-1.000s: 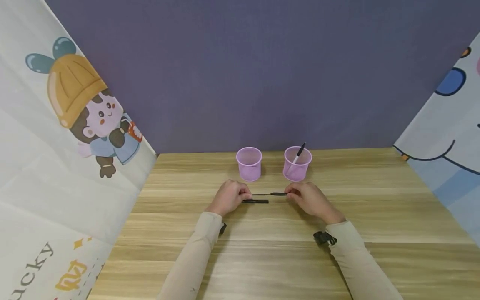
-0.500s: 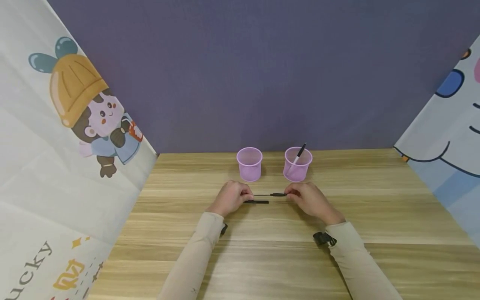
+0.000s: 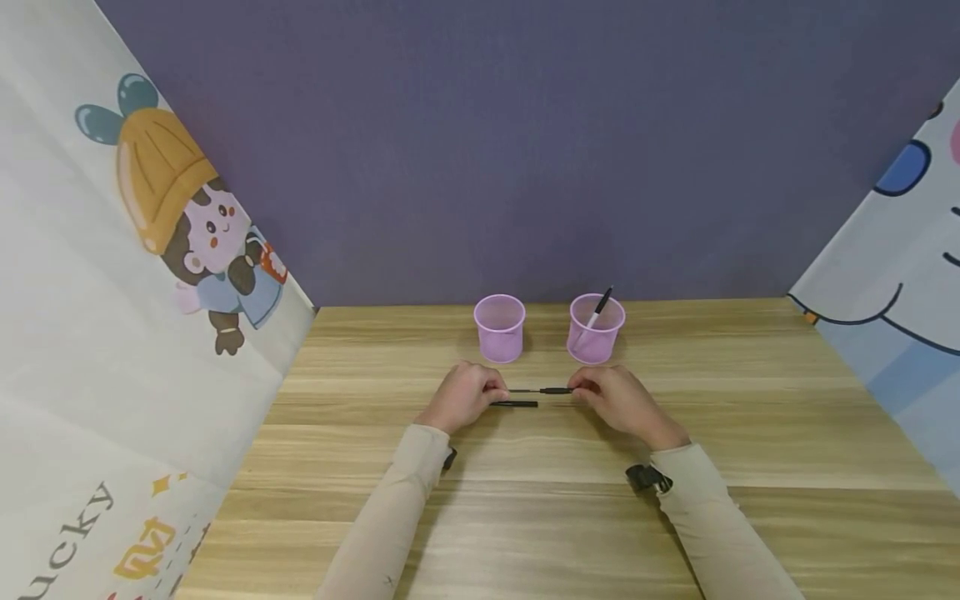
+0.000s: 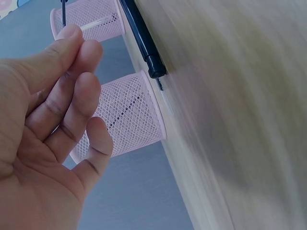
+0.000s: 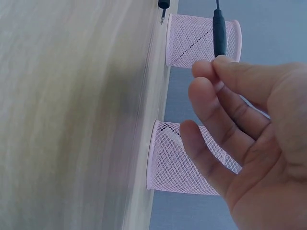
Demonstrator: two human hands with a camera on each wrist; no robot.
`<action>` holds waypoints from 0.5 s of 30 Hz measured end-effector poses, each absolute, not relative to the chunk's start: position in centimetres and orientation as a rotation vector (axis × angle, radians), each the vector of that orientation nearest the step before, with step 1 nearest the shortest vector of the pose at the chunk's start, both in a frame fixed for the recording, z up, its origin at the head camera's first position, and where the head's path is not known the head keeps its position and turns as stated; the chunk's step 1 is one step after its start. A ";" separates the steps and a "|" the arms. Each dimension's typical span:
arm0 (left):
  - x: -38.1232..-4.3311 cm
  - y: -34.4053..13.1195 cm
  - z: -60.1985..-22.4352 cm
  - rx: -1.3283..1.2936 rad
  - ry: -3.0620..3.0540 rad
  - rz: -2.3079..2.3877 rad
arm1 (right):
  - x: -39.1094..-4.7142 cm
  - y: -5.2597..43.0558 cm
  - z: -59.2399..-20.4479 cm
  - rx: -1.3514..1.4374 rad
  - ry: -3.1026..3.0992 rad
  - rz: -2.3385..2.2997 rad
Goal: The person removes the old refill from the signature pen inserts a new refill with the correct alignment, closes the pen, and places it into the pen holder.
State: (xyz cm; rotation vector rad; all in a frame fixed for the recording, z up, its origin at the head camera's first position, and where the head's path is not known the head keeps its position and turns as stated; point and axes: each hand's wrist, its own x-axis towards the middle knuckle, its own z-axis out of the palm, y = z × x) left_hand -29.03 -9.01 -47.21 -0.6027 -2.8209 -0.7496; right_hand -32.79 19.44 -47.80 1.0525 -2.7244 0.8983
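Note:
My left hand (image 3: 467, 395) pinches the far-left end of a thin dark rod (image 3: 525, 391) between thumb and forefinger. At the rod's other end is a thicker black grip (image 5: 219, 33), which the right hand (image 3: 617, 400) pinches by its tip. The rod spans level between both hands, close over the table; its ends are hidden by fingers. Just in front of it lies a black pen (image 3: 514, 404), partly behind the left fingers. A clear refill end (image 4: 165, 99) sticks out of its left end in the left wrist view, a pointed tip (image 5: 163, 19) from the right end.
Behind the hands stand two pink mesh pen cups: the left cup (image 3: 500, 343) and the right cup (image 3: 581, 342), which holds a white pen with a black end (image 3: 599, 307). A dark wall panel (image 3: 525, 167) rises behind the wooden table (image 3: 570, 525).
The left hand has shifted slightly to the right, so a little less of the thin rod shows. The right hand stays in nearly the same place.

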 end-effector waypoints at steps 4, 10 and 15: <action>-29.0 -8.9 -47.3 -0.610 -2.818 -0.736 | -32.8 19.4 -47.9 1.055 -2.726 0.897; -28.9 -8.8 -47.2 -0.632 -2.802 -0.742 | -32.8 19.4 -48.0 1.055 -2.729 0.898; -28.9 -8.8 -47.3 -0.637 -2.805 -0.745 | -32.8 19.3 -48.0 1.049 -2.728 0.903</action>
